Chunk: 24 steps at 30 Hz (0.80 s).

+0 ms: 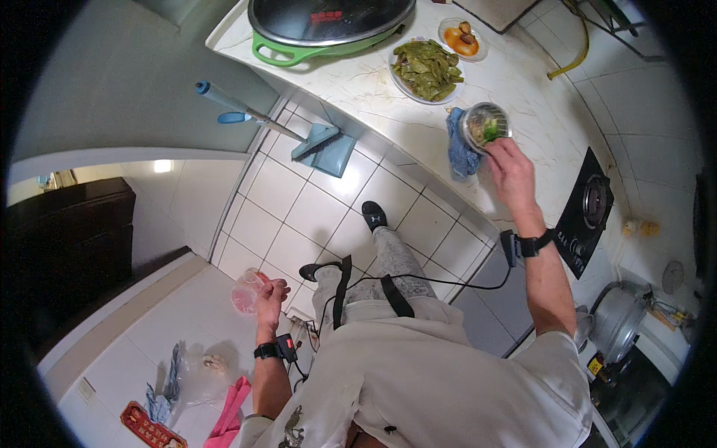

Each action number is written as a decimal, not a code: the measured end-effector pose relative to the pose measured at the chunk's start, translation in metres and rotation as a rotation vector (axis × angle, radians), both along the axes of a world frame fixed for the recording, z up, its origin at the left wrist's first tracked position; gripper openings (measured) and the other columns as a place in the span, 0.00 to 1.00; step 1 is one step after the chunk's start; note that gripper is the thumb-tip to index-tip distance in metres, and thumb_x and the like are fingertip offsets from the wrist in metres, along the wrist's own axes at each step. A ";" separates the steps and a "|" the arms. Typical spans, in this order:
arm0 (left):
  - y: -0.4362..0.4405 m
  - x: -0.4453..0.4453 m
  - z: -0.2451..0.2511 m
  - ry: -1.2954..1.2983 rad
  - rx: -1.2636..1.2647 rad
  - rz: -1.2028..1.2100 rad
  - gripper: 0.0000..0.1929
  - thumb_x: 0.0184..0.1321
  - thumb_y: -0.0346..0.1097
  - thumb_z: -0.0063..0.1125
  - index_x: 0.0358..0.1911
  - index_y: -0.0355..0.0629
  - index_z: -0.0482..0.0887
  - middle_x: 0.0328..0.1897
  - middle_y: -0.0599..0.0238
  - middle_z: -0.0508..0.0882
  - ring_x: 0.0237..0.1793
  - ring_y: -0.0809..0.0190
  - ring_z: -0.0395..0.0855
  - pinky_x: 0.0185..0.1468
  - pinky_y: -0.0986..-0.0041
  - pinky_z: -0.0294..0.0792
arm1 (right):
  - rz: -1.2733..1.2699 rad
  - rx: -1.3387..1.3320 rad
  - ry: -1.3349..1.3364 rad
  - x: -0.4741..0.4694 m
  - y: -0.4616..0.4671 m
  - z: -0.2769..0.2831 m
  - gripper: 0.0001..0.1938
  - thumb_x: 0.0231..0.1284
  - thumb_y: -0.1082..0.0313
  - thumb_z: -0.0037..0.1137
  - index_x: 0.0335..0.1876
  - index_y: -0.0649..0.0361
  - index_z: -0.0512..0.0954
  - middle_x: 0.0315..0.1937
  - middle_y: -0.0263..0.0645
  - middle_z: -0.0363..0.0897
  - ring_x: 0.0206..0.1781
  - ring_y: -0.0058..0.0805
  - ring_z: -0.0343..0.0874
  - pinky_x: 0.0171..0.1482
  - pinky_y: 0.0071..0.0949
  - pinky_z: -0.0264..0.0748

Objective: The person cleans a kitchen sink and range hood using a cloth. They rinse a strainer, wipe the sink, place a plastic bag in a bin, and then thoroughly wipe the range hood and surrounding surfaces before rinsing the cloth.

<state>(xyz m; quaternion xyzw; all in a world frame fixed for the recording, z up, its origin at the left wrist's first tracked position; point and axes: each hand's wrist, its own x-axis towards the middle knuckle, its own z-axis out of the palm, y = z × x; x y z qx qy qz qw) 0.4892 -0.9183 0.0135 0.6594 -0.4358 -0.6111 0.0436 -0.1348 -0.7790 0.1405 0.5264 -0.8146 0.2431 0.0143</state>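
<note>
My right hand [512,171] is at the near rim of a metal bowl [486,127], its fingers on the edge. Inside the bowl lie green pieces and some pale food. A blue cloth [462,148] lies against the bowl's left side on the marbled counter. Behind the bowl, a plate of cooked green leaves [427,70] stands beside a small dish of brown sauce [464,39]. At the lower left, my left hand [271,299] holds a clear plastic container [246,292] with a reddish tint, away from the counter.
A green electric pan [330,28] with a dark lid stands on the counter [358,84]. A black gas hob [587,210] is at right. A blue broom [316,140] and dustpan [334,159] are on the tiled floor. A cable runs between my wrist straps. A metal pot [622,322] stands lower right.
</note>
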 end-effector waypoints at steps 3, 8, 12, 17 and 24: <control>0.015 0.008 -0.006 0.030 0.011 0.049 0.15 0.78 0.44 0.62 0.51 0.38 0.88 0.48 0.64 0.91 0.50 0.61 0.91 0.54 0.71 0.80 | 0.017 0.022 0.072 0.005 -0.013 0.043 0.11 0.61 0.82 0.66 0.48 0.61 0.85 0.48 0.45 0.85 0.45 0.48 0.88 0.48 0.34 0.85; 0.068 0.064 -0.040 0.064 0.039 0.222 0.14 0.77 0.41 0.61 0.49 0.36 0.88 0.43 0.67 0.90 0.44 0.67 0.89 0.50 0.73 0.79 | 0.185 0.041 0.078 0.074 -0.076 0.068 0.12 0.59 0.79 0.68 0.48 0.59 0.86 0.49 0.46 0.86 0.47 0.51 0.87 0.49 0.39 0.84; 0.124 0.137 -0.065 -0.040 -0.100 0.283 0.13 0.72 0.39 0.59 0.45 0.36 0.88 0.37 0.63 0.89 0.38 0.66 0.86 0.47 0.67 0.79 | 0.553 0.032 0.061 0.211 -0.132 0.057 0.12 0.59 0.81 0.67 0.48 0.61 0.86 0.47 0.47 0.85 0.47 0.49 0.87 0.51 0.40 0.84; 0.166 0.190 -0.106 -0.135 0.030 0.626 0.15 0.69 0.41 0.59 0.48 0.36 0.89 0.40 0.56 0.93 0.44 0.53 0.92 0.52 0.62 0.80 | 0.987 0.240 -0.140 0.442 -0.208 0.006 0.13 0.57 0.80 0.68 0.47 0.60 0.87 0.47 0.45 0.85 0.47 0.50 0.88 0.49 0.40 0.85; 0.213 0.231 -0.192 -0.242 0.222 0.807 0.14 0.73 0.44 0.60 0.51 0.45 0.90 0.51 0.50 0.92 0.53 0.44 0.90 0.57 0.54 0.79 | 1.573 0.559 -0.592 0.723 -0.261 -0.129 0.09 0.64 0.78 0.64 0.48 0.63 0.84 0.46 0.47 0.84 0.45 0.52 0.87 0.46 0.38 0.85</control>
